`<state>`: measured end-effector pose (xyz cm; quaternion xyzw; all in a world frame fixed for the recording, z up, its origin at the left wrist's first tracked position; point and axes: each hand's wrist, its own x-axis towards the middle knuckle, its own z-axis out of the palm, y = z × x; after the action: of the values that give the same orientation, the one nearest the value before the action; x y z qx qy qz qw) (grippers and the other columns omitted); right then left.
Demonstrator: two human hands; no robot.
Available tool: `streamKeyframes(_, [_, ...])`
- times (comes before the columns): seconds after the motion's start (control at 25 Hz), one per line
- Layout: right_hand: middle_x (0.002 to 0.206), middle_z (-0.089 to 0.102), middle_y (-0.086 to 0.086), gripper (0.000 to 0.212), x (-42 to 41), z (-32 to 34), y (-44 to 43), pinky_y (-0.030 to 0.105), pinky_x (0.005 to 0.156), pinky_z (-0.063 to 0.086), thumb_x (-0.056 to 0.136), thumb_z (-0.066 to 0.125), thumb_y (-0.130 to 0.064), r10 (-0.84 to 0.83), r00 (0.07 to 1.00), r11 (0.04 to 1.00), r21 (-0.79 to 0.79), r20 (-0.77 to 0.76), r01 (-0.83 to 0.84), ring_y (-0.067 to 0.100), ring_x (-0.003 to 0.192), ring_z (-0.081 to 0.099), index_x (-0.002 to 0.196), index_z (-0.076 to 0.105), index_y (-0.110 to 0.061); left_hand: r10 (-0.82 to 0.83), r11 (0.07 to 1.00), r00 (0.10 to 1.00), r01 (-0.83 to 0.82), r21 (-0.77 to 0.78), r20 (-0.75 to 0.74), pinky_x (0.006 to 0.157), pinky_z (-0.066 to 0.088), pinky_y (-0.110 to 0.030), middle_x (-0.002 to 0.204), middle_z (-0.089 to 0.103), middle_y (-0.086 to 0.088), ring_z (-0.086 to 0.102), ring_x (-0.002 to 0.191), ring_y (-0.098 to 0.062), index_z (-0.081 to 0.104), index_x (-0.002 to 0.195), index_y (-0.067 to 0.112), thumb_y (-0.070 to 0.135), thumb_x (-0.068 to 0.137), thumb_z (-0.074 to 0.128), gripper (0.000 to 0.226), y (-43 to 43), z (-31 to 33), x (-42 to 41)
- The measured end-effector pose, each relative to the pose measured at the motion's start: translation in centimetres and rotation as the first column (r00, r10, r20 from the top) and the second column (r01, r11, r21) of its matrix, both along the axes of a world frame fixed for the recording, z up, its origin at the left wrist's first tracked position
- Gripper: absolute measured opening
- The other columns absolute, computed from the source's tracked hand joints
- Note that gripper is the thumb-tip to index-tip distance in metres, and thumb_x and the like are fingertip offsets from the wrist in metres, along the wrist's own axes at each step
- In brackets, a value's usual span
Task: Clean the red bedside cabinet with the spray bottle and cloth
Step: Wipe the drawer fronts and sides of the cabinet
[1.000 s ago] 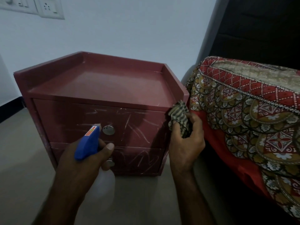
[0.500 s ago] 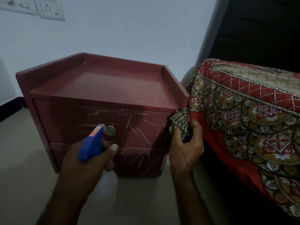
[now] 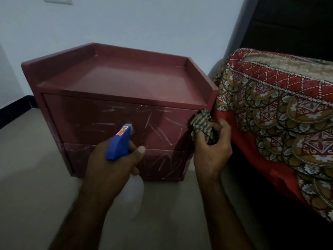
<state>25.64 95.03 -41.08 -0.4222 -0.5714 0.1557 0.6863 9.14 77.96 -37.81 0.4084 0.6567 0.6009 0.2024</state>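
Cabinet (image 3: pixel 126 78): dull dark red all over. I see pale whitish scratch marks scribbled across both drawer fronts.

Spray bottle (image 3: pixel 117 147): bright blue trigger head with a small red-and-orange sticker on top. Body is cloudy white and see-through.

Cloth (image 3: pixel 201 123): striped, dark green-black on cream, as far as I can judge in this light.

Bedspread (image 3: pixel 279 114): scalloped medallions in ochre, red, black and white. Above them runs a red diamond-lattice band with white dotted edging.

Sheet (image 3: pixel 241 139) under it: plain red.

Wall (image 3: pixel 144 20): pale bluish white.

Floor (image 3: pixel 27 159): grey-beige.

Skirting (image 3: pixel 14 112): black.

Headboard (image 3: pixel 288 24): near black.
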Motion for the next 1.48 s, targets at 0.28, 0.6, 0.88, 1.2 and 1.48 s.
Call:
streamKeyframes(0.28, [0.113,0.071,-0.01,0.055,0.1,-2.4,-0.8,0.047,0.099,0.052,0.082,0.078,-0.008,0.008,1.0,0.996,-0.094,-0.017,-0.01,0.022,0.112,0.065,0.133,0.06,-0.019,0.023,1.0,1.0,-0.023,-0.011,0.003,0.065,0.047,-0.028,0.062,0.069,-0.007,0.069,0.057,-0.013,0.067,0.075,0.015,0.028,0.086,0.076,0.02,0.0,0.1,0.2])
streamKeyframes(0.6, [0.114,0.069,-0.014,0.057,-0.2,-2.0,0.1,0.03,0.098,0.05,0.081,0.077,-0.012,-0.018,1.0,0.998,-0.056,-0.01,0.018,0.018,0.11,0.065,0.133,0.058,-0.022,-0.015,0.999,1.0,0.015,-0.032,-0.013,0.066,0.05,-0.031,0.063,0.069,-0.009,0.07,0.058,-0.016,0.067,0.076,0.014,0.029,0.087,0.075,0.02,0.1,-0.2,0.3])
streamKeyframes(0.88, [0.113,0.07,-0.012,0.064,0.1,-4.5,-0.2,0.039,0.101,0.052,0.081,0.079,-0.014,-0.004,0.999,0.99,-0.139,-0.036,-0.001,0.011,0.111,0.065,0.138,0.054,-0.025,0.0,1.0,1.0,0.0,-0.015,0.006,0.066,0.047,-0.028,0.064,0.07,-0.007,0.068,0.059,-0.012,0.068,0.079,0.013,0.028,0.088,0.075,0.019,0.1,0.5,-0.3])
streamKeyframes(1.2, [0.112,0.069,-0.003,0.063,-0.1,-8.0,-1.2,0.043,0.099,0.054,0.083,0.078,-0.005,0.012,1.0,0.973,-0.229,-0.021,-0.016,0.016,0.108,0.066,0.141,0.054,-0.013,-0.02,0.999,0.999,0.021,-0.029,0.038,0.068,0.045,-0.023,0.066,0.071,-0.008,0.072,0.067,-0.014,0.068,0.083,0.012,0.03,0.088,0.073,0.019,-0.1,0.5,-0.2])
streamKeyframes(1.48, [0.113,0.068,-0.01,0.064,0.0,-8.1,-0.9,0.03,0.105,0.05,0.084,0.078,-0.007,0.012,0.998,0.974,-0.224,-0.063,-0.026,0.004,0.113,0.063,0.142,0.052,-0.016,-0.013,0.999,0.999,0.015,-0.043,0.039,0.069,0.045,-0.026,0.063,0.07,-0.01,0.071,0.065,-0.014,0.068,0.081,0.013,0.028,0.088,0.074,0.018,-0.2,-0.3,-0.3])
